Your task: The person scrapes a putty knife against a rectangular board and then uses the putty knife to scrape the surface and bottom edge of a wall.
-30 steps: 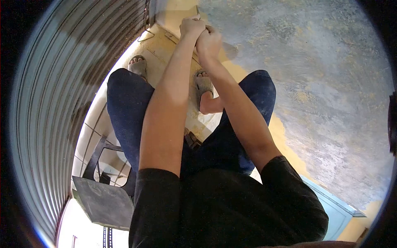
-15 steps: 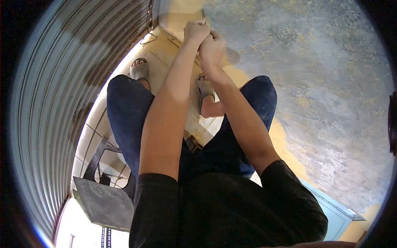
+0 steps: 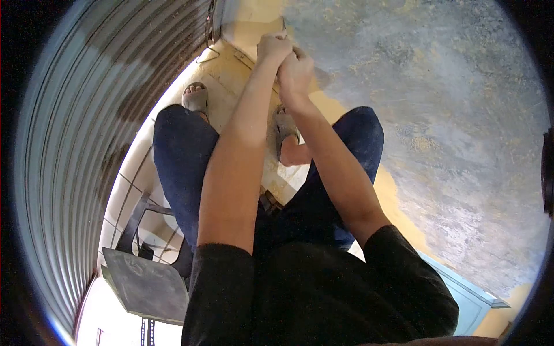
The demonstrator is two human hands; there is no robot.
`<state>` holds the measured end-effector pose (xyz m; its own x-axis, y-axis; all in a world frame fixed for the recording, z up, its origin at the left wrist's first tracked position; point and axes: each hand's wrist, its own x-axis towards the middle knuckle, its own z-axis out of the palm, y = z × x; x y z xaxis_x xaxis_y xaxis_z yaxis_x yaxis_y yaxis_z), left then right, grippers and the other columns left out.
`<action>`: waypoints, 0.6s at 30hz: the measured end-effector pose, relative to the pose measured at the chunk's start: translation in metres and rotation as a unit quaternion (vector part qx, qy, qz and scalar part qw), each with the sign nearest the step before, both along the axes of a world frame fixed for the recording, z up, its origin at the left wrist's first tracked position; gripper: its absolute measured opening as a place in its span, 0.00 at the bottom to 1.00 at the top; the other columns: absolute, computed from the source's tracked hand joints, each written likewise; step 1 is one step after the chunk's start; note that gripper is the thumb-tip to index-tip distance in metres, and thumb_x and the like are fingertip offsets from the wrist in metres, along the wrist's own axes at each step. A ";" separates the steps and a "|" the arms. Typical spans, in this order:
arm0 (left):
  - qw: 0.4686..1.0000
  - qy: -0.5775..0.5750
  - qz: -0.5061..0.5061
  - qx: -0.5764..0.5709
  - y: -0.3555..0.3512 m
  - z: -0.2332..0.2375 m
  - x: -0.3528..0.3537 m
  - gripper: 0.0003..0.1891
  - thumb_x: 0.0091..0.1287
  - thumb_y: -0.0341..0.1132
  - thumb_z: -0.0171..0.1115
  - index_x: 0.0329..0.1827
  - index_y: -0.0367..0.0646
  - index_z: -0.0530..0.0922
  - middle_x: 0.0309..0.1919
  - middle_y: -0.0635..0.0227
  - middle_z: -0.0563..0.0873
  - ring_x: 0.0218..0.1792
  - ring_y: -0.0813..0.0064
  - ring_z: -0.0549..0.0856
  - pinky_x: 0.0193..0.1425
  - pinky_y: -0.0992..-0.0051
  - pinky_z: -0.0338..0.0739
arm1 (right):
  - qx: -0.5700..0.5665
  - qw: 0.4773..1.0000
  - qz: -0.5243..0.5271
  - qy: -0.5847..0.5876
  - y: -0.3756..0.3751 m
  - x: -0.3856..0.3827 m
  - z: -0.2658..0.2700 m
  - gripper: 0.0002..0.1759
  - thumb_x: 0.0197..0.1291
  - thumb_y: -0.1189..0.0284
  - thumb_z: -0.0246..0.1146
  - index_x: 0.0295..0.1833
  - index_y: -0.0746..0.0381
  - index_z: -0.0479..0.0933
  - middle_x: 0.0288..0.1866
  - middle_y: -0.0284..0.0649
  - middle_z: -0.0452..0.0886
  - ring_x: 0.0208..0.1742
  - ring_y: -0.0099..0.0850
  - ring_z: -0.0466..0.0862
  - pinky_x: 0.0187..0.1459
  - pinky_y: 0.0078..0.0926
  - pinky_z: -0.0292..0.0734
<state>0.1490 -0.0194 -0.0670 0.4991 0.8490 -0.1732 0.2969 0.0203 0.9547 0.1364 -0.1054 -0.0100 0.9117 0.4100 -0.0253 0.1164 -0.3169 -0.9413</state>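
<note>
The black T-shirt (image 3: 323, 294) fills six o'clock, with blue jeans (image 3: 182, 155) spread on either side of the forearms. At eight o'clock, beside the knee, stands a dark chair (image 3: 147, 282) with a scuffed grey panel. The right hand (image 3: 296, 72), just off twelve o'clock, is curled closed against the other; what lies inside its palm cannot be told. Just beyond, at twelve o'clock, the left hand (image 3: 274, 47) is balled tightly around a tool (image 3: 283, 24). Little of that tool shows: a thin, dark, narrow sliver seen nearly edge-on, rising past the fist beside the wall; its handle is hidden. The wall (image 3: 438, 115), from one to four o'clock, is mottled grey and whitish, flecked with yellow, and bordered by plain yellow towards the floor.
</note>
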 end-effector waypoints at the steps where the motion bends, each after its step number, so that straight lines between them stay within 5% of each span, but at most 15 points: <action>1: 1.000 -0.002 0.002 0.004 0.001 0.002 0.000 0.07 0.54 0.35 0.58 0.23 0.43 0.76 0.27 0.55 0.85 0.34 0.57 0.85 0.43 0.63 0.78 | -0.005 0.999 -0.009 0.037 -0.001 -0.003 0.007 0.20 0.57 0.70 0.53 0.47 0.72 0.82 0.40 0.64 0.82 0.44 0.55 0.84 0.49 0.42 0.75; 4: 0.998 -0.005 -0.019 0.055 0.003 0.007 -0.004 0.06 0.53 0.33 0.58 0.22 0.42 0.75 0.23 0.55 0.82 0.29 0.59 0.83 0.40 0.63 0.76 | -0.041 0.999 -0.001 -0.008 0.006 0.010 -0.018 0.20 0.58 0.69 0.53 0.47 0.72 0.82 0.41 0.63 0.83 0.44 0.54 0.84 0.50 0.41 0.75; 6: 0.998 -0.037 0.053 -0.015 0.001 0.010 -0.005 0.08 0.51 0.33 0.58 0.21 0.41 0.71 0.19 0.55 0.76 0.25 0.59 0.77 0.37 0.63 0.74 | -0.051 0.999 0.000 -0.005 0.007 0.011 -0.020 0.21 0.58 0.68 0.53 0.48 0.71 0.82 0.42 0.62 0.83 0.44 0.53 0.84 0.49 0.41 0.75; 13: 0.997 -0.068 0.026 0.006 -0.002 0.009 -0.004 0.08 0.51 0.33 0.59 0.20 0.40 0.70 0.19 0.54 0.77 0.25 0.54 0.76 0.37 0.61 0.73 | -0.012 1.000 0.010 0.007 0.006 0.010 -0.012 0.20 0.59 0.69 0.54 0.48 0.72 0.82 0.40 0.61 0.84 0.44 0.50 0.85 0.47 0.38 0.76; 18: 0.998 -0.055 0.042 -0.014 -0.006 0.016 -0.003 0.09 0.51 0.31 0.58 0.19 0.39 0.68 0.16 0.56 0.72 0.22 0.60 0.71 0.35 0.63 0.72 | 0.001 1.000 0.007 0.017 0.000 0.005 -0.002 0.20 0.59 0.69 0.54 0.47 0.73 0.81 0.39 0.61 0.84 0.43 0.49 0.85 0.47 0.37 0.76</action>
